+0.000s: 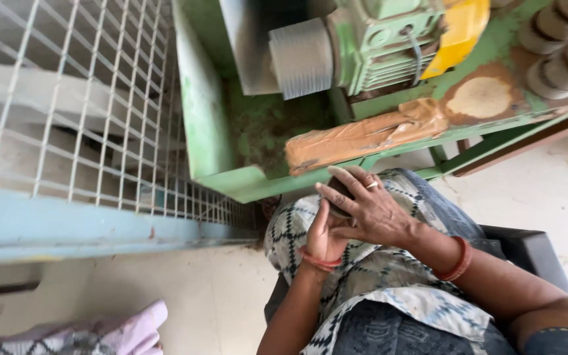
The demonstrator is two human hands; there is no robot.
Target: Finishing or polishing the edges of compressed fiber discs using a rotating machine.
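- A small dark rounded object (338, 194) sits between the person's two hands, above the lap and just below the front edge of the green machine frame (231, 181); most of it is covered, so its kind cannot be told.
- The right hand (369, 210) lies over the object from above, fingers spread and curled across it, a ring on one finger; its grip is closed on the object.
- The left hand (325, 236) comes up from below, palm pressed against the object's underside, its grip also closed around it.
- Red bangles circle both wrists.
- The hands rest over a patterned white-and-black cloth (376, 276) that covers the person's lap, with dark blue fabric beneath it.
- A dark seat edge (527, 250) shows behind the right forearm.
- Just ahead, an orange-brown clay-smeared bar (363, 138) runs along the machine frame.
- Above it sit a grey ribbed roller (302, 58), a pale green motor housing (379, 43) and a yellow cover (458, 29).
- To the left stands a white wire mesh guard (87, 98) over a pale blue beam (67, 223).
- A pink cloth (136, 329) lies on the pale floor at lower left.
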